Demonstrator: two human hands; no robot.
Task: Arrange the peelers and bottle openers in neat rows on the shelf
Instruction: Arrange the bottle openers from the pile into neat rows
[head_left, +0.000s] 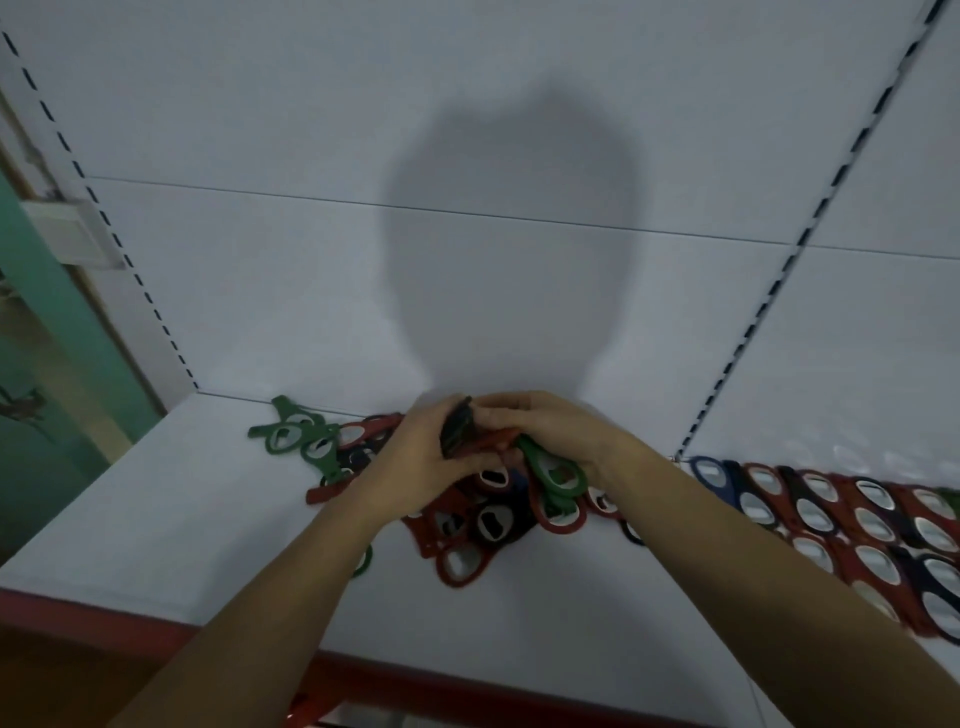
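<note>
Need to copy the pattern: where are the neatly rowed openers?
Head view: the rowed openers lie far right on the shelf, right of the loose pile and right hand.

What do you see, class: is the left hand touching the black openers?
Touching. In the head view the left hand curls its fingers round the black openers, with no gap.

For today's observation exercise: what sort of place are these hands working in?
Probably a shop: a white display shelf with a red front edge, slotted uprights for adjustable shelving, and many bottle openers, some laid in rows.
</note>
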